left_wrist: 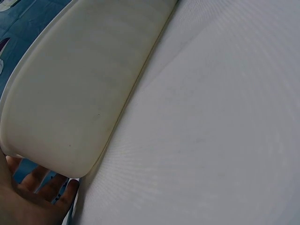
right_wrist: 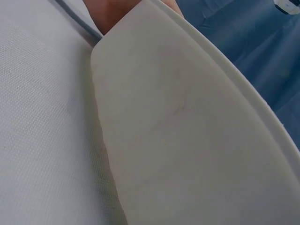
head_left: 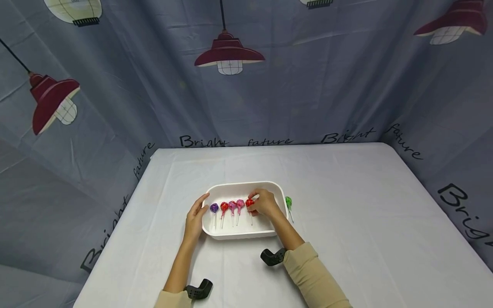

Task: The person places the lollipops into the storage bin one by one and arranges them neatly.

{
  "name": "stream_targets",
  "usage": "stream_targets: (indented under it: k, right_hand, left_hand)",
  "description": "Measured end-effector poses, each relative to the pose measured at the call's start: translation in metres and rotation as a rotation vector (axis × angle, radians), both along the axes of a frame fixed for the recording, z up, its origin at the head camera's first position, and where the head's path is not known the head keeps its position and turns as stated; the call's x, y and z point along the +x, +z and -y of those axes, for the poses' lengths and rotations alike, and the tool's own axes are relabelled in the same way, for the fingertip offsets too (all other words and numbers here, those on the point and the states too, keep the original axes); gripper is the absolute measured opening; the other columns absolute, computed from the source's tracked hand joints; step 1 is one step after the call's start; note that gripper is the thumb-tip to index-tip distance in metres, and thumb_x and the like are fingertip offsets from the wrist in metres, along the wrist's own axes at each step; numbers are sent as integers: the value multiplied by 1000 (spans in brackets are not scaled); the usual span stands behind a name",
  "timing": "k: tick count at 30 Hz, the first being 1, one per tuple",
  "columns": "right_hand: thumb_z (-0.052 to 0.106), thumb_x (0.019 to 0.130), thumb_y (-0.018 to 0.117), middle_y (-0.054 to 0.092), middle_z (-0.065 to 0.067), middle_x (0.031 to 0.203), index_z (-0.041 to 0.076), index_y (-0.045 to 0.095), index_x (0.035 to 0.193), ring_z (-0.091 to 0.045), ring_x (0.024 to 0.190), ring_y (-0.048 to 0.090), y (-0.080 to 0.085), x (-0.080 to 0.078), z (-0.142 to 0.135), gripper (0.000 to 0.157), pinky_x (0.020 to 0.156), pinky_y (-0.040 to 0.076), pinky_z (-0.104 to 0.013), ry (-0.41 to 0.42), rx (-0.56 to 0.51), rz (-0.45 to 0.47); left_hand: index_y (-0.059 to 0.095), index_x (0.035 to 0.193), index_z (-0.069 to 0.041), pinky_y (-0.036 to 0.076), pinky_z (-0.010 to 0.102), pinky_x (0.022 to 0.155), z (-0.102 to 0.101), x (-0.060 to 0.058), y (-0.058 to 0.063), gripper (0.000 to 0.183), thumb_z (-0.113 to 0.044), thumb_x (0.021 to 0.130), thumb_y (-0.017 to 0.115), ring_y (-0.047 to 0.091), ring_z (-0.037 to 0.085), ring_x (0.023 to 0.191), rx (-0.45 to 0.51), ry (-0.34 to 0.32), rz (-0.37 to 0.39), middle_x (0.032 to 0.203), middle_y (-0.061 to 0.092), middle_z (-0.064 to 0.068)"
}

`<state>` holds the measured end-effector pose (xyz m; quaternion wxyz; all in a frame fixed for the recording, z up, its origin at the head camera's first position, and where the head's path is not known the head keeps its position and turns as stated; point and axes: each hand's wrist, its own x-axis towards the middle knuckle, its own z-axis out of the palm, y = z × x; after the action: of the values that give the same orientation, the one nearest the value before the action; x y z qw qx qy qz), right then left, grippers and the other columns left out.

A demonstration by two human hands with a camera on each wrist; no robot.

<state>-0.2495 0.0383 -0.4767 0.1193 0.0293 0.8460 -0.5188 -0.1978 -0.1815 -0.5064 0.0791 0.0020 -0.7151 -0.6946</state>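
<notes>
A white tray holds a row of lollipops, heads toward the back and sticks toward the front. From the left come a purple lollipop, a red lollipop and two pink lollipops. At the right end of this row, my right hand pinches another red lollipop by its head, low inside the tray. My left hand grips the tray's left end, thumb at the rim. In the left wrist view, the fingers of that hand lie along the end wall.
A green lollipop lies on the white-covered table, just outside the tray's right end. Black wrist devices sit at both wrists. Grey-blue curtains printed with lamps and lettering stand behind and at the sides.
</notes>
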Motion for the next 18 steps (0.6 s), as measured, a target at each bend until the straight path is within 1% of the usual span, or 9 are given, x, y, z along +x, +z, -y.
stream_targets:
  k: [2,5,7,9,12,15,18]
  right_hand:
    - [-5,67,77,59,-10,65,-1,63,98,-17,51,62,1,1,-1,35,45,50,-21,-3,36,-29]
    - [-1,67,79,58,-8,64,0,64,100,-14,48,57,1,5,-4,37,42,43,-17,-1,93,-76]
    - [1,67,79,56,-7,66,1,64,101,-15,47,56,3,7,-6,38,41,42,-18,-3,110,-100]
    - [3,68,79,56,-8,70,1,63,103,-17,49,57,6,9,-10,39,41,42,-19,2,113,-118]
    - [4,70,79,56,-9,76,1,63,105,-22,51,60,13,12,-16,39,42,43,-21,13,105,-141]
    - [7,72,78,58,-10,78,2,62,106,-25,55,62,21,14,-23,38,45,45,-23,29,98,-150]
    - [10,74,77,59,-9,81,3,62,109,-28,61,64,32,16,-31,38,50,48,-25,30,87,-149]
  left_hand:
    - [46,133,-1,14,30,113,-1,3,8,38,-3,95,44,20,22,137,1,-4,4,146,31,17]
    - [46,133,2,13,32,113,-2,5,10,38,-1,95,44,19,25,137,12,-8,5,145,31,18]
    - [47,132,0,13,33,113,0,1,2,38,-2,95,45,20,25,137,18,-4,-7,145,31,18]
    - [49,132,-4,13,31,113,2,-2,-6,37,-4,95,46,21,21,137,18,2,-12,145,33,15]
    - [49,132,-6,14,29,113,2,-3,-9,37,-6,95,46,22,19,136,4,8,-19,145,33,14]
    - [49,132,-6,15,29,112,2,-3,-9,38,-6,94,46,22,20,136,1,10,-22,145,33,15]
    - [50,132,-7,15,28,112,2,-3,-9,37,-6,95,46,23,19,136,-2,10,-15,145,33,14]
